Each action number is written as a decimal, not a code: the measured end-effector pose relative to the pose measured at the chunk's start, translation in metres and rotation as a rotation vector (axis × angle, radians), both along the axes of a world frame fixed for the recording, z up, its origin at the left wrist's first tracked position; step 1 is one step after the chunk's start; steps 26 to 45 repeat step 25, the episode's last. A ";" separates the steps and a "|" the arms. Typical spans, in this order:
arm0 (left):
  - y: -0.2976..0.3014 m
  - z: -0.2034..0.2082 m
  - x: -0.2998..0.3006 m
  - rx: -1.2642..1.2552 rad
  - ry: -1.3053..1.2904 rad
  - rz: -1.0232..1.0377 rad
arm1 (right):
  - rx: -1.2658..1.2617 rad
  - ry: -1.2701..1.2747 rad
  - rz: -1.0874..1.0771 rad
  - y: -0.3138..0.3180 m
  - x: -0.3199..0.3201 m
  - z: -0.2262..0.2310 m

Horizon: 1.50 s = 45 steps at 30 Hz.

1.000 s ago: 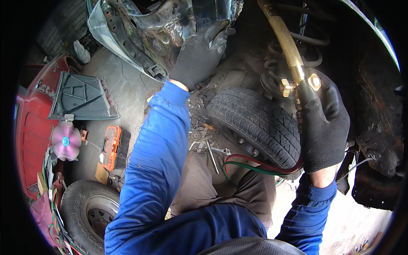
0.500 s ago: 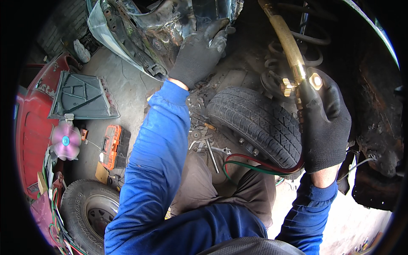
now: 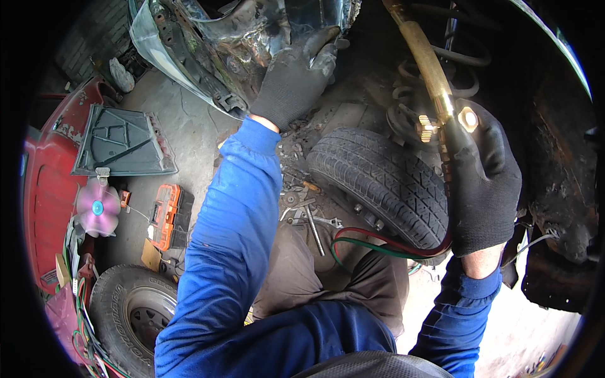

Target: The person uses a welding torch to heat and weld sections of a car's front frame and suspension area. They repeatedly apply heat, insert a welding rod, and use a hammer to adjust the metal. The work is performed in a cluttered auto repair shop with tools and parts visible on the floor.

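Observation:
My right hand (image 3: 485, 183), in a black glove, is closed round the handle of a brass gas torch (image 3: 432, 69). Two valve knobs show by the fingers, and the torch's tube runs up out of the top of the view. Red and green hoses (image 3: 391, 250) trail from below this hand across my lap. Up ahead, my left hand (image 3: 296, 85), also gloved, has its fingers bent at the edge of a rusty, scorched car body panel (image 3: 246, 47). Part of its grip is hidden.
A tyre (image 3: 378, 183) lies tilted before my knees, with wrenches (image 3: 314, 230) and debris beside it. At left are a spinning fan (image 3: 97, 208), an orange-black toolbox (image 3: 167, 217), a dark panel (image 3: 123, 142), a red vehicle body (image 3: 53, 189) and another wheel (image 3: 120, 302). A coil spring (image 3: 466, 60) stands ahead right.

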<state>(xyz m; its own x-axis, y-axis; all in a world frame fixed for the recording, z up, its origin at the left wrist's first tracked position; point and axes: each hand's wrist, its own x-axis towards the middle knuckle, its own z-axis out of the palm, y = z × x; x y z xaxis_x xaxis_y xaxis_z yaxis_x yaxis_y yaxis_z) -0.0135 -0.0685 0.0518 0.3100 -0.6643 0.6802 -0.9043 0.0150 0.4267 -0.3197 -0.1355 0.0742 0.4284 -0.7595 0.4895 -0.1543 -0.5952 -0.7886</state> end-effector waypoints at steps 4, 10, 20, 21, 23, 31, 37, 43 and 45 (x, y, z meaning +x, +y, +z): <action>0.000 0.000 0.000 0.000 0.000 -0.005 | -0.042 0.022 -0.013 0.000 0.000 0.002; -0.001 -0.001 0.001 0.011 -0.022 0.031 | -0.048 0.025 -0.021 0.000 0.000 0.003; -0.003 -0.001 -0.002 -0.033 0.036 -0.024 | -0.064 0.025 -0.013 -0.002 0.000 0.002; -0.002 0.000 -0.002 -0.018 0.030 -0.008 | -0.048 0.021 -0.012 -0.002 0.000 0.001; -0.002 0.000 -0.001 -0.007 0.026 -0.001 | -0.024 0.019 -0.014 -0.002 0.000 0.000; -0.002 0.000 -0.001 -0.012 0.028 -0.010 | -0.016 0.018 -0.010 -0.002 -0.001 0.000; -0.002 0.000 -0.001 -0.012 0.028 -0.010 | -0.016 0.018 -0.010 -0.002 -0.001 0.000; -0.002 0.000 -0.001 -0.012 0.028 -0.010 | -0.016 0.018 -0.010 -0.002 -0.001 0.000; -0.002 0.000 -0.001 -0.012 0.028 -0.010 | -0.016 0.018 -0.010 -0.002 -0.001 0.000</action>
